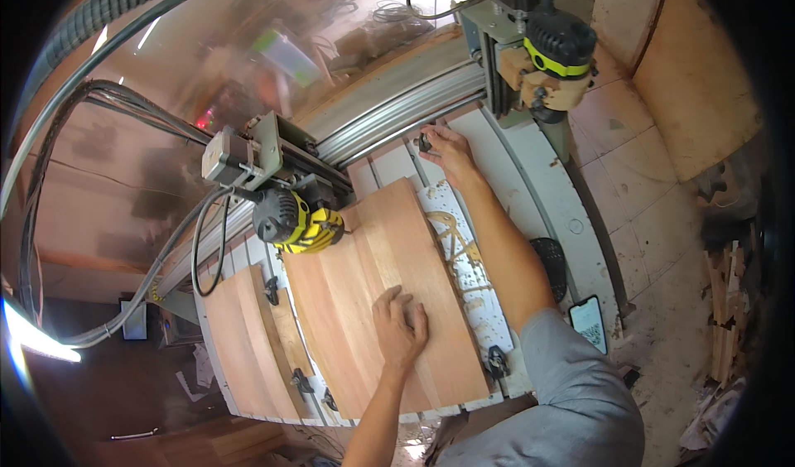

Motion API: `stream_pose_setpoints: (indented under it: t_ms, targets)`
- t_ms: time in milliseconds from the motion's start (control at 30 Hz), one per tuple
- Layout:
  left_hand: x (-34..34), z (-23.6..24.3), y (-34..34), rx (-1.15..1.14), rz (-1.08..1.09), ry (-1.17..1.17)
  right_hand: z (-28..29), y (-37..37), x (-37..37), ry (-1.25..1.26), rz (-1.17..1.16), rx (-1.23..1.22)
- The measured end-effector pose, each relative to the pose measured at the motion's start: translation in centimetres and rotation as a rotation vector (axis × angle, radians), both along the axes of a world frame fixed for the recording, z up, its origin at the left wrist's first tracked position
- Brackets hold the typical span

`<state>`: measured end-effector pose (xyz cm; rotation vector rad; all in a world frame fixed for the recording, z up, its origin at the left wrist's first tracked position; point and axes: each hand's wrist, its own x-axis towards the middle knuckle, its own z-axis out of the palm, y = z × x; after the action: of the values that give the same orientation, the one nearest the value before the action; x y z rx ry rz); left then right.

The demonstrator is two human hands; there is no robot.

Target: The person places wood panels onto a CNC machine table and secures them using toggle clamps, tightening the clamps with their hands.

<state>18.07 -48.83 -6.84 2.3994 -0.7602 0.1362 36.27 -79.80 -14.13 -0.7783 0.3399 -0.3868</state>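
Near the centre, my left hand (pixel 397 330) rests on a large light-brown wooden panel (pixel 356 301), its fingers apart and slightly bent. My right hand (pixel 447 148) reaches to the back of the slotted machine bed (pixel 538 185), fingers closed on a small black clamp (pixel 425 142). Beside the panel lies a white board (pixel 489 301) with cut holes and wood dust. A narrower wooden panel (pixel 248 343) lies at the left, with black clamps (pixel 300 377) along it. Another black clamp (pixel 497 359) sits at the panel's front right corner.
Two yellow-and-black routers (pixel 286 219) (pixel 555 49) hang from the metal gantry (pixel 397 111), with looping cables. A phone (pixel 588 324) and a black mesh item (pixel 548 268) lie on the bed's right. A lit tube (pixel 37 334) is at far left, wood offcuts (pixel 720 310) at far right.
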Motion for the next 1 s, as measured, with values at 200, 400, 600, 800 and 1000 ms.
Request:
stream_pose_setpoints:
  t_ms: [200,400,600,800,1000]
  targets:
    - [0.4,-0.3,0.0,0.033,0.013,0.017,-1.1,-2.0,8.4,0.057,0.040,-0.233]
    - [0.7,-0.3,0.0,0.035,0.011,0.022,-3.9,-3.8,12.8,0.245,0.170,-0.645]
    - [0.6,-0.2,-0.4,0.054,0.005,0.013,-5.4,-5.4,13.5,0.320,0.376,-0.746]
    - [0.4,-0.2,-0.3,0.078,0.025,0.014,-1.8,-3.4,9.8,0.323,0.360,-0.662]
    - [0.2,0.2,-0.7,0.079,0.013,-0.013,1.6,-2.1,5.6,0.306,0.518,-0.726]
